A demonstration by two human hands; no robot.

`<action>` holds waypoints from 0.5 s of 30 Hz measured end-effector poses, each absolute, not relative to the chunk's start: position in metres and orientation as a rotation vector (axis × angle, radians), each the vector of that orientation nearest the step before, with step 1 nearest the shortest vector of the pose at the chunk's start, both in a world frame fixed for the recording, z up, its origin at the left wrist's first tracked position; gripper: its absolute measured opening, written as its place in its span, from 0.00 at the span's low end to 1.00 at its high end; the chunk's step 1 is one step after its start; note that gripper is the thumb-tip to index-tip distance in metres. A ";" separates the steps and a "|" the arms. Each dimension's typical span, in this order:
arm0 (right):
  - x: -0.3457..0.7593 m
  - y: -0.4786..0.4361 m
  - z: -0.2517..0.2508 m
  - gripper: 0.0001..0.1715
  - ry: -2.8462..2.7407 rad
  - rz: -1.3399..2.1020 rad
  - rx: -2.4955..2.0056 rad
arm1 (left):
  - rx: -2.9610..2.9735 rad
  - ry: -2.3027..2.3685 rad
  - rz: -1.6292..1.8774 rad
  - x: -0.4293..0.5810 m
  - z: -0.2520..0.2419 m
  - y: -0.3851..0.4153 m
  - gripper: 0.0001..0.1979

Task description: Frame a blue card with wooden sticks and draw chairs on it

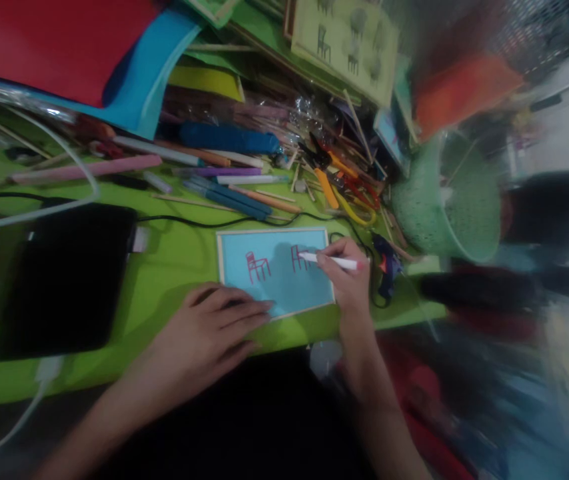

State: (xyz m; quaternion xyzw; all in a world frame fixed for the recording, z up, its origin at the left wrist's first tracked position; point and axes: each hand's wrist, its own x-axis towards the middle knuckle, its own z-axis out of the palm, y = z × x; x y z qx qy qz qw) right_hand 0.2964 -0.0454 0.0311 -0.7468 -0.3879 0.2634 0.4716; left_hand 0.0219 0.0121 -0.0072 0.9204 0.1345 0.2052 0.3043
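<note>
A light blue card [284, 287] with a pale wooden border lies on the green tabletop in front of me. Two chairs are drawn on it in red: a left drawing [257, 265] and a right drawing [296, 259]. Pinched in my right hand [347, 273] is a white marker pen [337, 263] with a reddish end, its tip at the right drawing. My left hand [219, 323] lies flat with fingers stretched out, the fingertips over the card's lower left edge.
To the left is a black tablet [69, 280] with a white cable. Behind the card lie several pens [229, 197] and orange-handled pliers [325, 188]. A glue gun [387, 267] and a green basket [447, 200] stand right. A board with chair pictures [344, 50] leans at the back.
</note>
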 end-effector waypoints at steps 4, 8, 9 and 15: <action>0.296 -0.046 0.032 0.06 -0.968 0.660 -1.826 | 2.446 0.353 0.550 0.022 -0.007 0.012 0.17; 0.296 -0.047 0.032 0.06 -0.968 0.672 -1.815 | 2.451 0.351 0.576 0.022 -0.006 0.012 0.17; 0.296 -0.047 0.032 0.06 -0.970 0.674 -1.815 | 2.452 0.351 0.579 0.022 -0.006 0.012 0.17; 0.297 -0.048 0.031 0.07 -0.984 0.688 -1.806 | 2.457 0.344 0.594 0.023 -0.006 0.012 0.16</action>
